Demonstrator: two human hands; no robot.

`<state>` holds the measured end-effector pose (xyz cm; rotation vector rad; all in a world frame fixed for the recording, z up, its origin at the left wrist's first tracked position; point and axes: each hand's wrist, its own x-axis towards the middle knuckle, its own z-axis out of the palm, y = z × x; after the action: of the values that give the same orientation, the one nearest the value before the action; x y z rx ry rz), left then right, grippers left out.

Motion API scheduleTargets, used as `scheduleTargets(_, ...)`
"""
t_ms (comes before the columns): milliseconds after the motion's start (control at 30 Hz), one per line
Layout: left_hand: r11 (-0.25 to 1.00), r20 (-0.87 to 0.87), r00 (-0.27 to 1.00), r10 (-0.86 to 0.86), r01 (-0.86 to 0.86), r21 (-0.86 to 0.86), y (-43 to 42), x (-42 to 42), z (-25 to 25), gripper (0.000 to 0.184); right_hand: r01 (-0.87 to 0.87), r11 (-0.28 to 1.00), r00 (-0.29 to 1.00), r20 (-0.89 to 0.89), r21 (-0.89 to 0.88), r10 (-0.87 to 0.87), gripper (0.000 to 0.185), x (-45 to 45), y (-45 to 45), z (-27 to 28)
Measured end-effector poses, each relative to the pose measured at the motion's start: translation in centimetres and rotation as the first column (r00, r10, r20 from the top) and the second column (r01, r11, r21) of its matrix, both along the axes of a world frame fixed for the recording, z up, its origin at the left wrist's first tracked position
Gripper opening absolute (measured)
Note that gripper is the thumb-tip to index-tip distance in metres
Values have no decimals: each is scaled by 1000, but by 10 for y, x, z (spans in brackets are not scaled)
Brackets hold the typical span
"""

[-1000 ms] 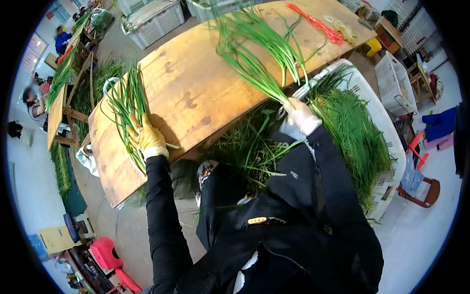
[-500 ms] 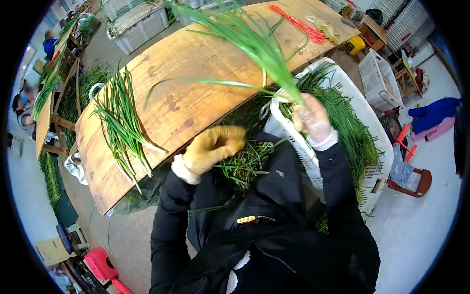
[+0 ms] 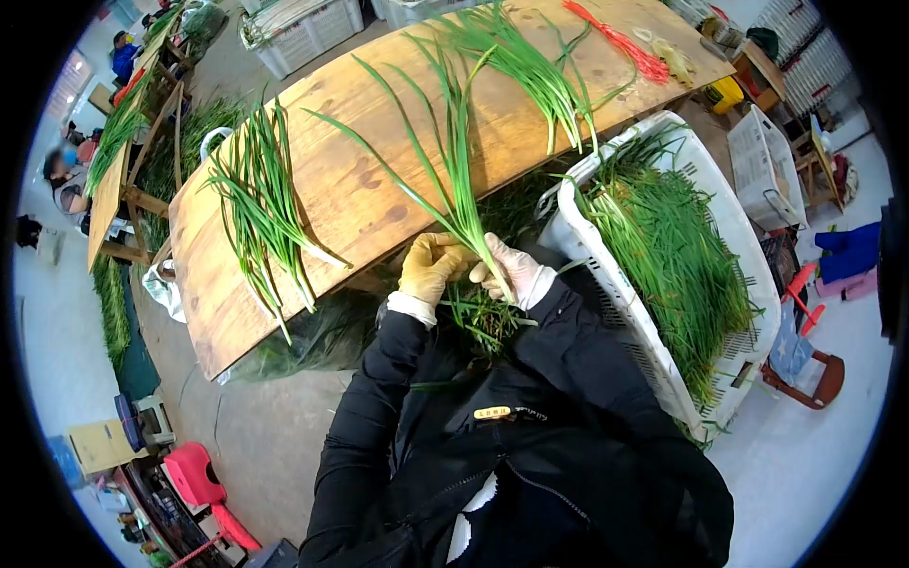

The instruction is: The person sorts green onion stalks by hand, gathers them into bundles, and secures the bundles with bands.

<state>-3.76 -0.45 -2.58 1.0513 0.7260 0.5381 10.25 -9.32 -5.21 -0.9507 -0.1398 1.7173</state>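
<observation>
Just off the table's front edge, both my hands hold a small bunch of spring onions [image 3: 461, 194], its leaves fanning out over the wood. My left hand [image 3: 433, 268], in a yellow glove, is closed with fingertips at the stalks' left side. Around the pale lower ends, my right hand [image 3: 511, 268] is closed in a whitish glove. Below them, leaf scraps [image 3: 481, 327] lie on my lap. One loose bundle of spring onions [image 3: 263, 204] rests on the table's left; another bundle [image 3: 544, 80] lies further right.
The wooden table [image 3: 327, 114] spans the front. At my right, a white crate [image 3: 568, 213] holds many greens. Red ties [image 3: 625, 47] lie at the table's far right. A red-brown stool [image 3: 824, 379] stands at right. People work at a table on the far left.
My right hand has come down and left from beside the crate, meeting my left hand at the stalks. A bundle now lies on the table's right. The view has shifted slightly.
</observation>
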Motion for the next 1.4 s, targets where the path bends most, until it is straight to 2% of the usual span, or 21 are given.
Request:
scheduleTargets(33, 999, 1, 1000, -31, 31, 41, 0, -1, 2, 26, 22, 999, 995, 93, -25, -19, 29, -3, 2, 0)
scheduleTargets(167, 995, -23, 995, 96, -96, -6, -1, 2, 7, 25, -47, 993, 993, 112, 105, 35, 24, -1, 0, 8)
scheduleTargets(233, 999, -44, 999, 20, -21, -40, 8, 0, -2, 34, -59, 986, 994, 96, 156, 44, 21, -1, -1, -1)
scheduleTargets(333, 878, 234, 925, -299, 363, -313, 10, -1, -4, 50, 9, 983, 999, -49, 181, 0, 24, -12, -10, -2)
scheduleTargets(367, 878, 234, 926, -297, 361, -315, 7, -1, -2, 50, 75, 978, 991, -123, 193, -52, 25, -16, -13, 4)
scheduleTargets(433, 823, 404, 852, -331, 471, -318, 1, -1, 1, 47, -19, 972, 986, -155, 234, 57, 23, -17, -20, 11)
scheduleTargets(500, 801, 468, 825, -317, 497, -333, -3, 0, -10, 45, 147, 967, 981, -156, 210, -115, 22, -24, -24, -1)
scheduleTargets(567, 889, 304, 939, -159, 270, -369, -12, 2, -2, 46, 164, 939, 981, -148, 301, -124, 25, -23, -29, -12)
scheduleTargets(633, 894, 284, 953, -105, 215, -393, -15, 5, 5, 38, 447, 883, 813, 348, 140, -467, 27, -32, -33, 0)
scheduleTargets(733, 935, 202, 979, 11, 61, -350, -9, 4, 7, 18, 485, 829, 739, 377, 277, -558, 26, -24, -48, -4)
scheduleTargets(767, 927, 248, 965, 85, 15, -375, -6, 3, 4, 17, 509, 811, 742, 330, 289, -583, 26, -19, -56, -7)
scheduleTargets(833, 944, 100, 987, 125, -87, -319, -5, 3, 4, 17, 545, 783, 647, 444, 301, -621, 25, -12, -65, -10)
scheduleTargets(900, 958, 62, 992, 106, -85, -275, -7, 4, 5, 19, 624, 731, 600, 430, 276, -675, 24, -3, -66, -7)
scheduleTargets(933, 970, 24, 996, 88, -80, -228, -8, 6, 6, 21, 581, 707, 590, 389, 403, -707, 24, 0, -61, -4)
scheduleTargets(967, 971, 24, 996, 84, -76, -228, -9, 8, 6, 21, 487, 793, 592, 529, 367, -608, 21, 3, -61, 2)
scheduleTargets(1033, 956, 135, 988, 81, -39, -291, -11, 11, 6, 28, 270, 855, 639, 582, 442, -503, 19, 5, -50, 6)
scheduleTargets(1100, 960, 169, 983, 76, -26, -278, -5, 10, 2, 32, 79, 907, 823, 486, 414, -294, 22, 7, -48, 6)
scheduleTargets(1200, 948, 234, 968, 86, -8, -318, -8, 5, 9, 30, 70, 949, 906, 379, 307, -190, 23, 5, -42, 2)
scheduleTargets(1300, 903, 207, 975, 76, 22, -430, -24, 9, 16, 26, 235, 920, 880, 334, 312, -338, 23, -8, -37, 0)
scheduleTargets(1367, 950, 65, 996, -65, 82, -302, -37, 15, 9, 26, 303, 858, 738, 467, 414, -486, 24, -20, -35, -11)
scheduleTargets(1400, 946, 102, 993, -65, 95, -311, -40, 18, -1, 25, 176, 876, 538, 702, 449, -468, 23, -23, -35, 8)
